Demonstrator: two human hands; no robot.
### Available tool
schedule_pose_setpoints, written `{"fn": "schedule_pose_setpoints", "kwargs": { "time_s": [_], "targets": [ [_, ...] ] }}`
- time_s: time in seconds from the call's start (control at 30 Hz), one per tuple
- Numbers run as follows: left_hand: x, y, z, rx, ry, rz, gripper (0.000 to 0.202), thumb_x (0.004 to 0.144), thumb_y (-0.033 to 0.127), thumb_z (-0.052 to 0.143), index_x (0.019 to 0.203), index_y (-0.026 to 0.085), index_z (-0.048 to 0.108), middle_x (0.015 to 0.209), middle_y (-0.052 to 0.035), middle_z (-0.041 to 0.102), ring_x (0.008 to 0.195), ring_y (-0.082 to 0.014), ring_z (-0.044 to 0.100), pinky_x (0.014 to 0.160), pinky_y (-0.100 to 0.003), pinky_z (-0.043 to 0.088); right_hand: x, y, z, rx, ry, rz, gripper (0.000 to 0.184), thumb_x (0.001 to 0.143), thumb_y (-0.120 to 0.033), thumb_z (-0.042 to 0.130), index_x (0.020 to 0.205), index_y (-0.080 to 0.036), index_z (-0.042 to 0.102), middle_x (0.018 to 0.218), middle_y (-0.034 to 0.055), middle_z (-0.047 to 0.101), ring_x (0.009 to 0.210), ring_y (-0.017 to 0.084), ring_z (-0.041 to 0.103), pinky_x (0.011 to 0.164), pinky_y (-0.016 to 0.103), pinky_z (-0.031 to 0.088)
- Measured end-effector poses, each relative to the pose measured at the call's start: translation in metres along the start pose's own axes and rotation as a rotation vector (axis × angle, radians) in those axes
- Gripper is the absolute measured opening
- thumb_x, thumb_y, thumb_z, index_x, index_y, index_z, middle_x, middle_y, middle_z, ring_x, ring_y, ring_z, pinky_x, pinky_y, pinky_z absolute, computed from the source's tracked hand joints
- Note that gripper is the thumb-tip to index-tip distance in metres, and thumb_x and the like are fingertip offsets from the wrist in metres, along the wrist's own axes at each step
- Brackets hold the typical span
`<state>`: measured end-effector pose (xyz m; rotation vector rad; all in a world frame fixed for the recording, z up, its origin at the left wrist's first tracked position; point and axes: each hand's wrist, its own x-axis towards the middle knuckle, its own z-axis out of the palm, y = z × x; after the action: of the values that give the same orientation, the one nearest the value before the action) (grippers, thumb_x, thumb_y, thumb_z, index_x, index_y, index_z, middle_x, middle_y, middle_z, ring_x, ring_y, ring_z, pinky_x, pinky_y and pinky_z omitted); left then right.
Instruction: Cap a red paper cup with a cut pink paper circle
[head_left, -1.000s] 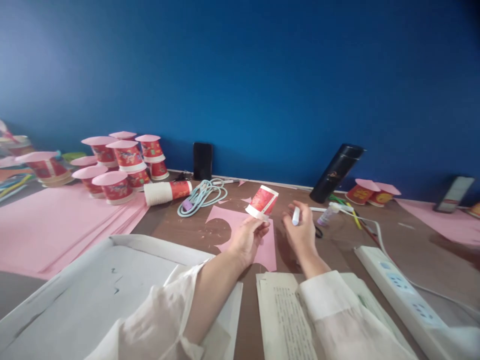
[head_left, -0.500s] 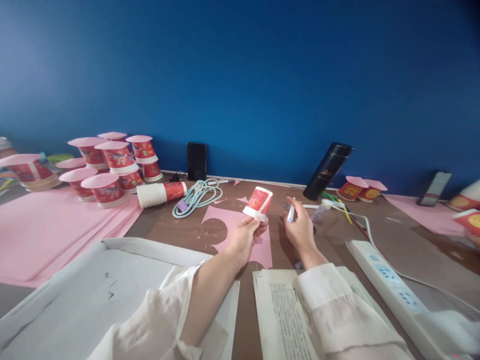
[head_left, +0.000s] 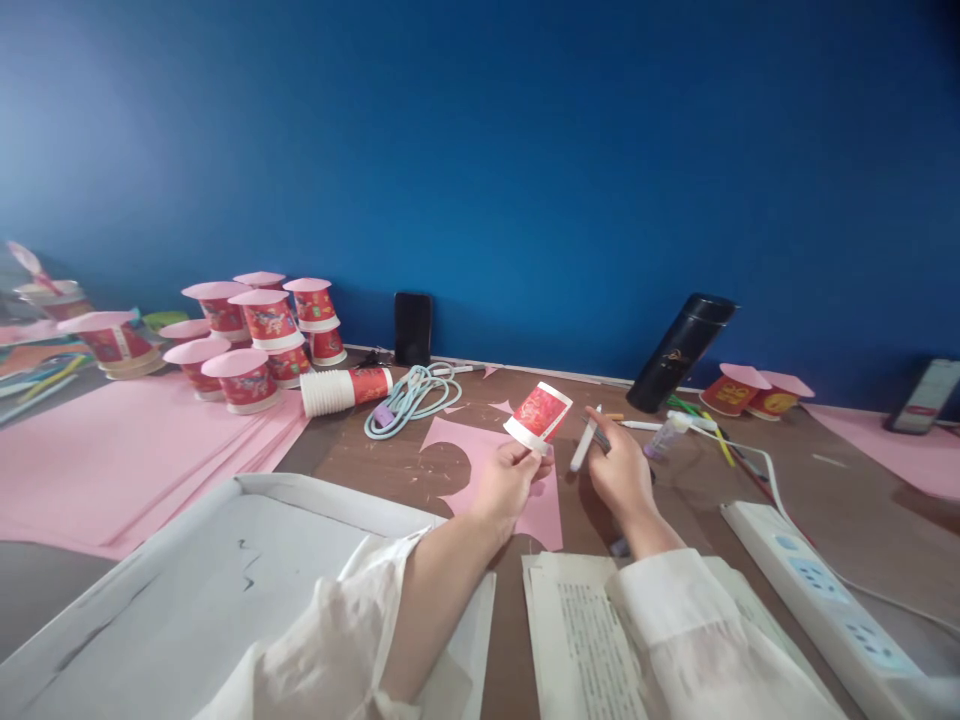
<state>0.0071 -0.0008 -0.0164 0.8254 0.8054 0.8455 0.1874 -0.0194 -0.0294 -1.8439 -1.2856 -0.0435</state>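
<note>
My left hand point(head_left: 510, 482) pinches the white rim of a red paper cup point(head_left: 538, 415), which is tilted up and to the right above a sheet of pink paper point(head_left: 491, 470) with a round hole cut in it. My right hand point(head_left: 619, 468) is closed around a white marker point(head_left: 583, 441) whose tip points toward the cup. The marker sits a few centimetres to the right of the cup and does not touch it.
Red cups with pink lids point(head_left: 251, 335) are piled at the back left beside a stack of pink sheets point(head_left: 127, 450). A sleeve of cups point(head_left: 345, 388), a coiled cable point(head_left: 409, 392), a black phone point(head_left: 413, 328), a black flask point(head_left: 679, 352), a power strip point(head_left: 817, 590), a white tray point(head_left: 202, 570) and printed pages point(head_left: 585, 640) lie around.
My right hand has tilted the marker from upright toward the cup and drawn nearer to it. My left hand still holds the cup, slightly lower.
</note>
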Motion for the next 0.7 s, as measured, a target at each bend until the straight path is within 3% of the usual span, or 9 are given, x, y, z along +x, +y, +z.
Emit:
{"fn": "schedule_pose_setpoints", "kwargs": {
  "time_s": [0.23, 0.33, 0.43, 0.53, 0.63, 0.7],
  "targets": [
    [0.002, -0.001, 0.000, 0.035, 0.016, 0.027, 0.012, 0.083, 0.023, 0.068, 0.091, 0.014, 0.073, 0.096, -0.0121, 0.074, 0.088, -0.0194, 0.069, 0.075, -0.030, 0.051, 0.003, -0.003, -0.003, 0.016, 0.093, 0.044, 0.047, 0.080, -0.021, 0.053, 0.124, -0.017, 0.067, 0.126, 0.0148, 0.068, 0.123, 0.035, 0.058, 0.107, 0.056, 0.041],
    [0.002, -0.002, 0.001, 0.045, -0.018, 0.046, 0.016, 0.084, 0.025, 0.067, 0.094, 0.014, 0.074, 0.099, -0.0123, 0.073, 0.092, -0.0200, 0.069, 0.079, -0.030, 0.050, 0.000, -0.012, -0.007, 0.088, 0.140, 0.046, 0.043, 0.087, -0.031, 0.051, 0.125, -0.018, 0.065, 0.122, 0.0142, 0.069, 0.117, 0.032, 0.062, 0.104, 0.054, 0.045],
    [-0.001, 0.000, 0.002, 0.080, -0.042, 0.064, 0.018, 0.086, 0.025, 0.065, 0.098, 0.014, 0.074, 0.103, -0.0121, 0.072, 0.094, -0.0199, 0.067, 0.081, -0.030, 0.049, -0.004, -0.025, -0.007, 0.382, 0.059, 0.125, 0.050, 0.084, -0.051, 0.064, 0.125, -0.022, 0.064, 0.119, 0.0115, 0.071, 0.110, 0.030, 0.066, 0.096, 0.049, 0.052],
    [-0.005, 0.003, 0.002, 0.251, -0.035, 0.161, 0.018, 0.088, 0.022, 0.060, 0.097, 0.016, 0.074, 0.102, -0.0100, 0.070, 0.094, -0.0203, 0.064, 0.085, -0.033, 0.048, -0.008, -0.037, -0.005, 0.786, -0.119, 0.258, 0.055, 0.079, -0.060, 0.069, 0.122, -0.027, 0.064, 0.122, 0.0080, 0.069, 0.110, 0.029, 0.067, 0.089, 0.043, 0.056],
    [-0.008, 0.002, 0.002, 0.443, -0.043, 0.327, 0.019, 0.087, 0.019, 0.059, 0.096, 0.018, 0.075, 0.099, -0.0081, 0.067, 0.097, -0.0211, 0.061, 0.093, -0.035, 0.045, -0.011, -0.046, -0.004, 1.085, -0.272, 0.290, 0.041, 0.083, -0.056, 0.069, 0.112, -0.027, 0.068, 0.111, 0.0044, 0.073, 0.098, 0.023, 0.069, 0.079, 0.035, 0.057],
    [-0.009, 0.000, 0.002, 0.497, -0.070, 0.406, 0.020, 0.087, 0.017, 0.057, 0.093, 0.019, 0.076, 0.102, -0.0079, 0.066, 0.099, -0.0212, 0.060, 0.095, -0.035, 0.045, -0.014, -0.051, -0.004, 1.224, -0.287, 0.303, 0.029, 0.083, -0.046, 0.073, 0.103, -0.027, 0.070, 0.098, 0.0011, 0.074, 0.087, 0.018, 0.069, 0.072, 0.029, 0.055]
  ]
}}
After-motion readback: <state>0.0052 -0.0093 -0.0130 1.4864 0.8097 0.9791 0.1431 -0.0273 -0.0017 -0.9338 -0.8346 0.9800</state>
